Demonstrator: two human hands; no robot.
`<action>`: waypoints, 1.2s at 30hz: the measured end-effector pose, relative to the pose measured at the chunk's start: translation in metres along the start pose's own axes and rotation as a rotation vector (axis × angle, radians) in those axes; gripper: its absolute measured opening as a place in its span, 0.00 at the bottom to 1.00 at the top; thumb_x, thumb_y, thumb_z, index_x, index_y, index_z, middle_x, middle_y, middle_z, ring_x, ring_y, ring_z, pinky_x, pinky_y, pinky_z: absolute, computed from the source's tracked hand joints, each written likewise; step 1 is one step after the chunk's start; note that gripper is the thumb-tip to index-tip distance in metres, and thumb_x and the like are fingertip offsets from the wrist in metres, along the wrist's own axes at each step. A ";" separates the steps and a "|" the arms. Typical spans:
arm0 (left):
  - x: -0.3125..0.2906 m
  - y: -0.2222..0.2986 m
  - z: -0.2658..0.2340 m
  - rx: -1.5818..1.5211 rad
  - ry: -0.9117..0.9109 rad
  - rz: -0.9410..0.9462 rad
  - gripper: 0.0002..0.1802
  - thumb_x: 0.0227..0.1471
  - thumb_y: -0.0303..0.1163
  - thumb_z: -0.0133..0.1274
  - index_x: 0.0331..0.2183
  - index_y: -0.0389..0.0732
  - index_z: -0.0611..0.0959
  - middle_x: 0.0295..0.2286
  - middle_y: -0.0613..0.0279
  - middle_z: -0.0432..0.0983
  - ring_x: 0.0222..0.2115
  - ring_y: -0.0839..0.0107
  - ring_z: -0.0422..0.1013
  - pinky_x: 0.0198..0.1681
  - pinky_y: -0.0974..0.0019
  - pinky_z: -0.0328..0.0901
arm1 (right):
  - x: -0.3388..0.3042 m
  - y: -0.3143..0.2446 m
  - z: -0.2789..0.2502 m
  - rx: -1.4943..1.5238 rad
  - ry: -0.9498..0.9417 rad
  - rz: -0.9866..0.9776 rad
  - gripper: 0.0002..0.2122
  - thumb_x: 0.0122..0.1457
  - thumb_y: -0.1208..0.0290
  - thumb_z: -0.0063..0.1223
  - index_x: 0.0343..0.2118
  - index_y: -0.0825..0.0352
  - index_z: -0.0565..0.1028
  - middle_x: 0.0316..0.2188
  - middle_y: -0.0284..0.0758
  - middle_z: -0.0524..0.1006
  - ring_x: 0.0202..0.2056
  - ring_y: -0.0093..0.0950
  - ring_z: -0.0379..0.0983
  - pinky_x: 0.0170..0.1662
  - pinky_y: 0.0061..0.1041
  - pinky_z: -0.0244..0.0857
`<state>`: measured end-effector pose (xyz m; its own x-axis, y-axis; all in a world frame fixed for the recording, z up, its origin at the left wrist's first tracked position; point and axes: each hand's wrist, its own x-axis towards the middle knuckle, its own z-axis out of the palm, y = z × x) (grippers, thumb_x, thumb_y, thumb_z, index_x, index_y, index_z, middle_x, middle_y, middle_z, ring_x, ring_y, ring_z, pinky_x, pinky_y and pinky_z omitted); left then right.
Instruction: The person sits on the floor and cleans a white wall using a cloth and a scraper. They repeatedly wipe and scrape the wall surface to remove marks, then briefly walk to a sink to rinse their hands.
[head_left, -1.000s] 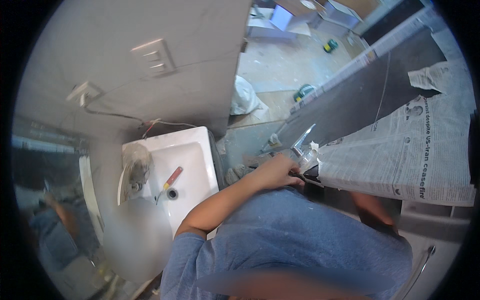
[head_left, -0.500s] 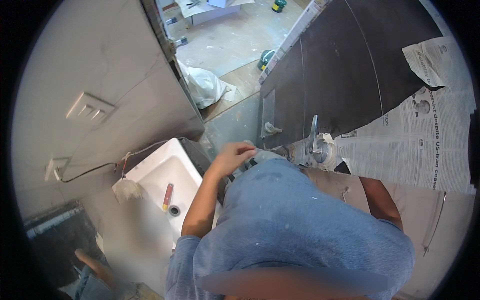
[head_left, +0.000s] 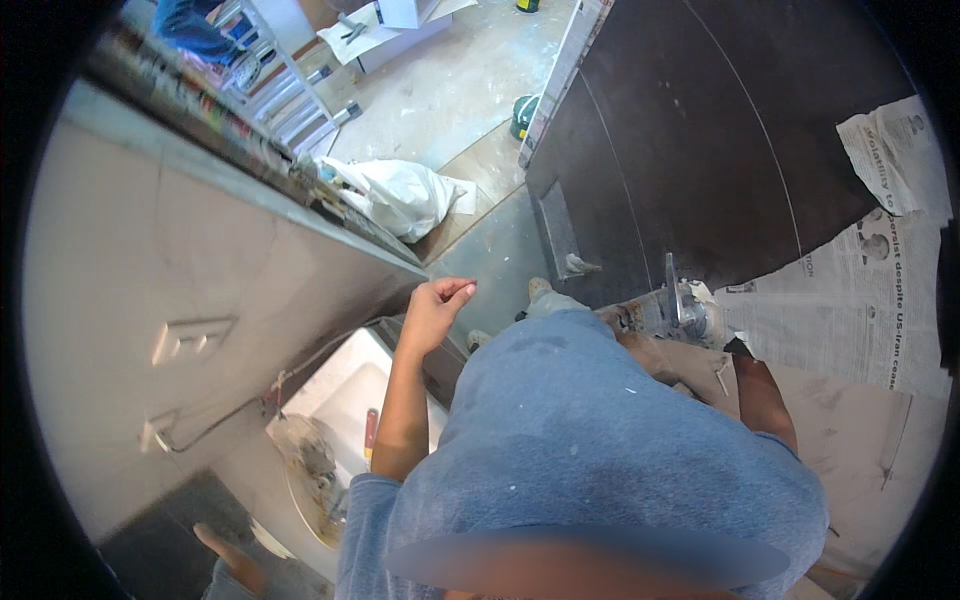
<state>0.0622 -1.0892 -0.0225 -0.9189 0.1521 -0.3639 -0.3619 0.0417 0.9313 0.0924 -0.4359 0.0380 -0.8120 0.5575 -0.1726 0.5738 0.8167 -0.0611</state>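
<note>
My left hand (head_left: 440, 305) is held out in front of my body, above the grey floor by the doorway. Its thumb and fingers are pressed together, and whatever may be between them is too small or hidden to make out. My right forearm (head_left: 765, 400) reaches forward to the newspaper-covered door; the hand itself is hidden behind it. Near that arm is a metal door handle (head_left: 673, 290) with torn masking round its base. Sheets of newspaper (head_left: 800, 310) cover part of the dark door (head_left: 680, 150). Left of me is a white washbasin (head_left: 345, 385) with a red-handled tool (head_left: 371, 432) in it.
A white plastic bag (head_left: 400, 195) lies at the doorway. Beyond it stand a stepladder (head_left: 290, 100) with a person's blue-clad leg (head_left: 195, 30), and a green paint can (head_left: 523, 115). A wall switch (head_left: 193, 342) and cable (head_left: 215, 437) are left. A forearm (head_left: 228, 555), possibly reflected, shows lower left.
My view has swung left, bringing the ladder and the person's leg into sight. My left hand has moved leftward, away from my body. The right arm stays by the door.
</note>
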 end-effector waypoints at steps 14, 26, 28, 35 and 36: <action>0.231 -0.015 -0.036 0.130 -0.325 -0.043 0.17 0.63 0.36 0.59 0.47 0.34 0.86 0.36 0.64 0.83 0.35 0.76 0.76 0.40 0.71 0.69 | -0.059 0.085 -0.013 -0.108 -0.016 0.384 0.19 0.56 0.56 0.64 0.43 0.67 0.81 0.41 0.49 0.82 0.44 0.47 0.79 0.47 0.42 0.70; 0.349 -0.149 -0.150 0.632 -0.578 -0.486 0.16 0.62 0.42 0.58 0.41 0.39 0.84 0.32 0.65 0.82 0.29 0.74 0.76 0.31 0.67 0.69 | -0.192 -0.040 0.066 0.070 0.574 0.454 0.09 0.59 0.68 0.62 0.40 0.65 0.81 0.28 0.43 0.82 0.28 0.36 0.80 0.32 0.35 0.71; 0.373 -0.153 -0.156 0.610 -0.569 -0.508 0.15 0.62 0.42 0.58 0.42 0.40 0.84 0.34 0.63 0.83 0.30 0.72 0.77 0.32 0.64 0.70 | -0.232 -0.096 0.097 0.167 0.486 0.624 0.09 0.59 0.71 0.61 0.42 0.63 0.82 0.28 0.40 0.82 0.29 0.34 0.80 0.35 0.30 0.71; 0.427 -0.139 -0.196 0.328 -0.378 -0.535 0.21 0.61 0.44 0.58 0.48 0.39 0.82 0.40 0.57 0.84 0.36 0.68 0.80 0.36 0.65 0.71 | -0.225 -0.189 0.247 0.369 -0.061 0.467 0.13 0.62 0.65 0.55 0.44 0.66 0.82 0.36 0.42 0.84 0.37 0.37 0.80 0.42 0.37 0.72; 0.434 -0.139 -0.205 0.283 -0.329 -0.534 0.19 0.61 0.43 0.58 0.47 0.39 0.82 0.39 0.57 0.84 0.34 0.68 0.80 0.35 0.64 0.71 | -0.210 -0.220 0.254 0.530 -0.150 0.535 0.12 0.63 0.65 0.54 0.43 0.66 0.83 0.35 0.39 0.83 0.37 0.32 0.80 0.43 0.34 0.71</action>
<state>-0.3188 -1.2312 -0.3137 -0.5149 0.3289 -0.7916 -0.6559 0.4434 0.6109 0.1633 -0.7705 -0.1623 -0.4083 0.7997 -0.4402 0.8895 0.2402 -0.3887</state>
